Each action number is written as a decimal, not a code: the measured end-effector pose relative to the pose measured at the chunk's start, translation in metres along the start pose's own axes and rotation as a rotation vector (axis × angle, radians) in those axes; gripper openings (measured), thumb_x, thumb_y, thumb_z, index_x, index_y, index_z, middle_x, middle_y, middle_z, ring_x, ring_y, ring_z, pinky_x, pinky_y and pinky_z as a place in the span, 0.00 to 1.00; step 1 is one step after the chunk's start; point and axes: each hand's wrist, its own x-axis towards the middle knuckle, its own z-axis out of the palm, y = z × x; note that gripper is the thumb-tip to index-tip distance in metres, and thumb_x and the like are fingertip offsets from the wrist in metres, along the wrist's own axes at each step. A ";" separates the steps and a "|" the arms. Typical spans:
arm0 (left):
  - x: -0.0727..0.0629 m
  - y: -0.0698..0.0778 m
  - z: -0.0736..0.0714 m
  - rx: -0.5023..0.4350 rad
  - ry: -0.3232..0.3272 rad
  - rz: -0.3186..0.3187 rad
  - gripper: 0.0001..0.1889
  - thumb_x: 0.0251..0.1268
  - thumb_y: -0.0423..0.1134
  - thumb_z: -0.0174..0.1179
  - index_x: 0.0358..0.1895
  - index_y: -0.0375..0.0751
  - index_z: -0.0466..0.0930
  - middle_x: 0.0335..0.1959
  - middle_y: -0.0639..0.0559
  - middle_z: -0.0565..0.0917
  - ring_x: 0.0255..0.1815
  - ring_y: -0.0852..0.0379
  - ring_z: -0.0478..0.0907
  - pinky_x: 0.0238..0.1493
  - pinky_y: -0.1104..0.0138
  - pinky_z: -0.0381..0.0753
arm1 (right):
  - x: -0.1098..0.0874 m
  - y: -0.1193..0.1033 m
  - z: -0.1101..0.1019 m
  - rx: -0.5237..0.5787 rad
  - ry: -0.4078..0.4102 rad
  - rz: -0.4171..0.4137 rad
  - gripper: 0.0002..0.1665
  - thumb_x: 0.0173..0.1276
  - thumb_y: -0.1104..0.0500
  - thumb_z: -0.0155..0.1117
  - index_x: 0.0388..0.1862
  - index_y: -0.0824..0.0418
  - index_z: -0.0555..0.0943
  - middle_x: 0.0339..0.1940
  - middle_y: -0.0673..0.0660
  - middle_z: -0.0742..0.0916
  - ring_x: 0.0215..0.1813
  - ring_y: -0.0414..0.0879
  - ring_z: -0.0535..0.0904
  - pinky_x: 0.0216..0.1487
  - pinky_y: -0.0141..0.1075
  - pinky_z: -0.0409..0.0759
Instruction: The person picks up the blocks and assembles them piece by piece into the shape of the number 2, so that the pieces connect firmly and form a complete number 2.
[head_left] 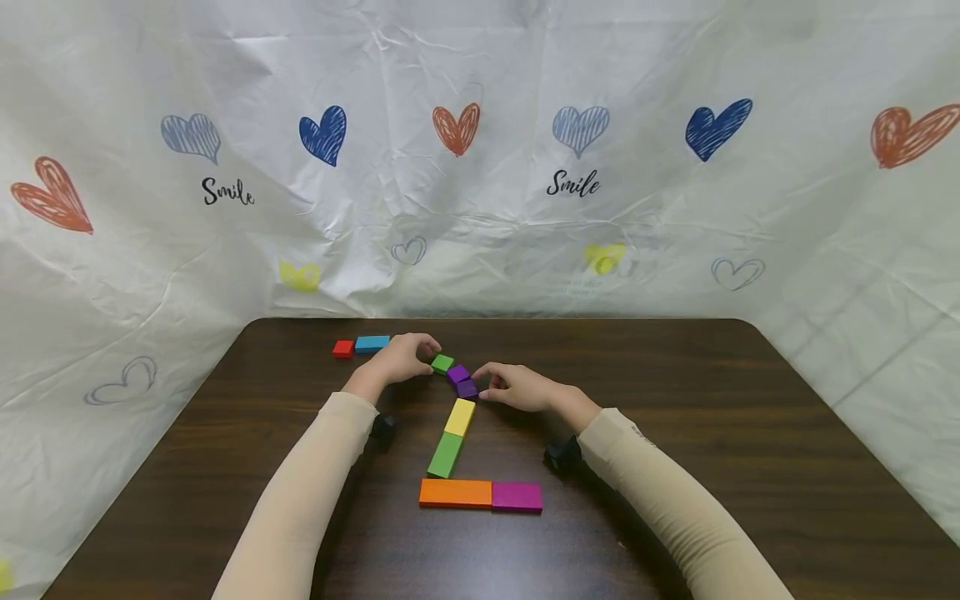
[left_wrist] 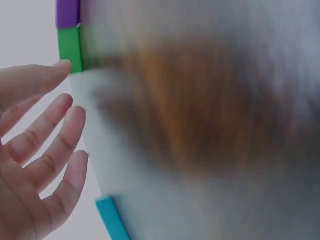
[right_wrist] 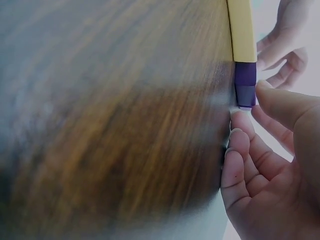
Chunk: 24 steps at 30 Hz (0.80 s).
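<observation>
Toward the back of the table, a small green block (head_left: 442, 364) and two small purple blocks (head_left: 467, 389) form a slanting row. My left hand (head_left: 401, 357) is at the row's left end. Its thumb tip meets the green block's edge in the left wrist view, with the other fingers loosely spread. From the right, my right hand (head_left: 521, 388) reaches to the nearer purple block (right_wrist: 245, 96), thumb and index fingertips right beside it. A yellow block (head_left: 461, 417) and a longer green block (head_left: 446, 455) lie end to end just in front of the purple pair.
An orange block (head_left: 456, 493) and a magenta block (head_left: 517, 497) join in a straight line nearer me. At the back left lie a red block (head_left: 342, 349) and a blue block (head_left: 372, 343). A white sheet with hearts (head_left: 480, 208) hangs behind the dark wooden table (head_left: 675, 500).
</observation>
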 end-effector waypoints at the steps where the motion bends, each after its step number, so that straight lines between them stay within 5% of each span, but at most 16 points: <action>1: -0.002 0.000 -0.003 -0.012 0.003 0.000 0.18 0.67 0.30 0.67 0.60 0.36 0.80 0.55 0.39 0.83 0.59 0.42 0.78 0.61 0.51 0.76 | 0.000 0.000 0.001 0.000 0.000 0.002 0.22 0.80 0.55 0.60 0.68 0.60 0.75 0.37 0.50 0.81 0.34 0.43 0.74 0.40 0.38 0.73; 10: -0.016 -0.013 -0.039 -0.019 0.079 0.090 0.15 0.74 0.32 0.60 0.59 0.34 0.81 0.52 0.42 0.85 0.54 0.43 0.80 0.53 0.51 0.78 | 0.004 0.001 0.001 -0.004 0.015 -0.008 0.23 0.80 0.55 0.59 0.69 0.59 0.74 0.37 0.50 0.81 0.34 0.43 0.74 0.41 0.38 0.73; 17: -0.032 -0.042 -0.056 0.011 0.157 -0.046 0.14 0.78 0.34 0.56 0.59 0.37 0.82 0.58 0.40 0.82 0.60 0.40 0.75 0.59 0.47 0.75 | 0.011 0.000 0.003 -0.011 0.030 -0.021 0.25 0.80 0.56 0.59 0.72 0.59 0.71 0.39 0.50 0.81 0.34 0.43 0.73 0.41 0.39 0.72; 24: -0.037 -0.068 -0.055 0.021 0.193 -0.166 0.19 0.77 0.33 0.55 0.67 0.36 0.76 0.66 0.37 0.76 0.65 0.36 0.72 0.65 0.38 0.66 | 0.011 -0.001 0.005 -0.024 0.034 -0.020 0.26 0.80 0.57 0.60 0.73 0.58 0.71 0.39 0.50 0.81 0.34 0.43 0.72 0.39 0.38 0.71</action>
